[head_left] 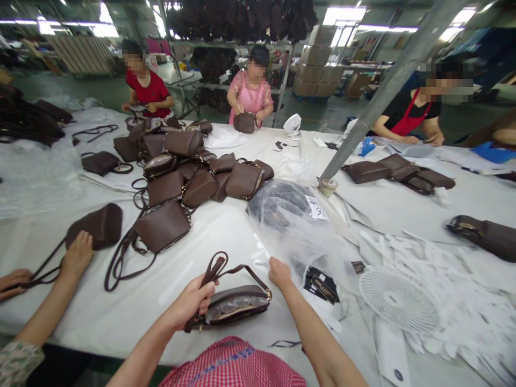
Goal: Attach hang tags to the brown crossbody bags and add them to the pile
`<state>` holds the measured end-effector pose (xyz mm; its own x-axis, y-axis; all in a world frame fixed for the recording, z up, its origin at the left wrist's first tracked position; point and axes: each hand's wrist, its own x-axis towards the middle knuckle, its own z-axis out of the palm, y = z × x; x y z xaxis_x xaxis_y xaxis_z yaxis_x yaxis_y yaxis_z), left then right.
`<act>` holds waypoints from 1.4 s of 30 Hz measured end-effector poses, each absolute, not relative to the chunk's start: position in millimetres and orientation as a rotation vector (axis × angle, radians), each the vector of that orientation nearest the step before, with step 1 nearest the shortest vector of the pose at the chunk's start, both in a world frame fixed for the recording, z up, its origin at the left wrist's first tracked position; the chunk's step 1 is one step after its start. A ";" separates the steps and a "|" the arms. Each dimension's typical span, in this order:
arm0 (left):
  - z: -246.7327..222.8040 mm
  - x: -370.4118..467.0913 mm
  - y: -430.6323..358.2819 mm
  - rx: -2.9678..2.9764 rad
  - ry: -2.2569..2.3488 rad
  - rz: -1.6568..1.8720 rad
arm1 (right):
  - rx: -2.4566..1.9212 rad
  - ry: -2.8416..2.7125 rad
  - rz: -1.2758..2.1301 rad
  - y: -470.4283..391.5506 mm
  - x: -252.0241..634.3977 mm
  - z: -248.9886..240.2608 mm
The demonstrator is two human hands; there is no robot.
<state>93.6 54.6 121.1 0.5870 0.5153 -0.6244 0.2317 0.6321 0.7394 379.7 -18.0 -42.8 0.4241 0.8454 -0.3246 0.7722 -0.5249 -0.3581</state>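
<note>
My left hand [196,299] is closed around the gathered brown strap [217,269] of a small handbag. That handbag [237,305] lies on the table in front of me, its top unzipped and bubble-wrap-like clear padding showing inside. To the right, my right hand [279,272] has its fingers pinched at the end of a thin white strip [262,246]. It is beside a large clear plastic bag [290,215] with dark contents and a white label. Black tags [321,285] with gold print lie just right of my right forearm.
A pile of brown handbags [181,177] covers the table's left middle. At left, a co-worker's hand [80,252] rests on another handbag [100,226]. A white fan [397,298] and heaped white strips [455,290] lie right. A slanted metal post [374,107] rises beyond; several people work across the table.
</note>
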 end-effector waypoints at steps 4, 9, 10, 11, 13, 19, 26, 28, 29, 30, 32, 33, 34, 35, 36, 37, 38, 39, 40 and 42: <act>120.5 98.7 59.5 0.816 0.940 0.262 | -2.306 -1.324 0.853 -25.6 391.5 -20.9; 117.5 114.7 59.6 0.750 0.911 0.293 | -1.940 -1.069 1.115 -49.4 387.4 20.5; 116.3 118.4 58.2 0.748 0.911 0.294 | -1.802 -0.937 1.207 -54.7 382.8 30.1; 115.1 122.0 56.4 0.749 0.913 0.295 | -1.649 -0.790 1.287 -59.5 377.3 40.0; 112.8 128.5 51.8 0.755 0.918 0.299 | -1.386 -0.527 1.382 -66.2 363.9 59.8; 115.5 142.1 37.0 0.790 0.900 0.382 | -1.160 -0.202 1.430 -66.7 312.7 102.4; 113.7 147.6 21.7 0.853 0.823 0.488 | -1.123 -0.170 1.561 -62.5 271.0 108.8; 111.5 147.1 19.8 0.849 0.816 0.532 | -1.097 -0.176 1.584 -62.5 269.1 107.6; 111.0 146.7 19.3 0.851 0.814 0.549 | -1.089 -0.174 1.593 -62.5 269.0 106.6; 111.0 146.2 18.9 0.857 0.816 0.563 | -1.083 -0.170 1.602 -62.4 269.1 105.3; 112.0 145.6 18.2 0.885 0.829 0.579 | -1.068 -0.153 1.624 -61.9 268.2 102.1; 112.7 145.6 17.7 0.904 0.837 0.581 | -1.057 -0.141 1.633 -61.5 266.8 100.4; 113.2 145.9 17.3 0.923 0.847 0.583 | -1.047 -0.129 1.640 -61.0 264.6 98.9; 113.3 146.4 16.8 0.940 0.856 0.588 | -1.043 -0.123 1.638 -60.4 261.8 97.9; 112.9 146.9 16.5 0.949 0.860 0.594 | -1.049 -0.124 1.626 -60.0 258.7 97.6; 112.1 147.4 16.4 0.947 0.856 0.601 | -1.062 -0.140 1.602 -59.8 255.8 98.3; 110.9 147.7 16.6 0.932 0.845 0.602 | -1.079 -0.173 1.574 -60.0 254.1 99.9; 109.5 147.6 17.1 0.905 0.829 0.594 | -1.098 -0.223 1.545 -60.6 254.4 102.4; 108.1 146.9 18.1 0.865 0.814 0.582 | -1.117 -0.282 1.516 -61.8 257.5 105.5; 106.3 143.5 20.7 0.778 0.788 0.545 | -1.176 -0.403 1.460 -65.5 274.5 112.2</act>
<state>143.5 20.7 106.3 0.5963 0.6864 -0.4163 -0.1476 0.6035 0.7836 274.5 -65.5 112.2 0.1644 0.8885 -0.4283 -0.5434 -0.2808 -0.7911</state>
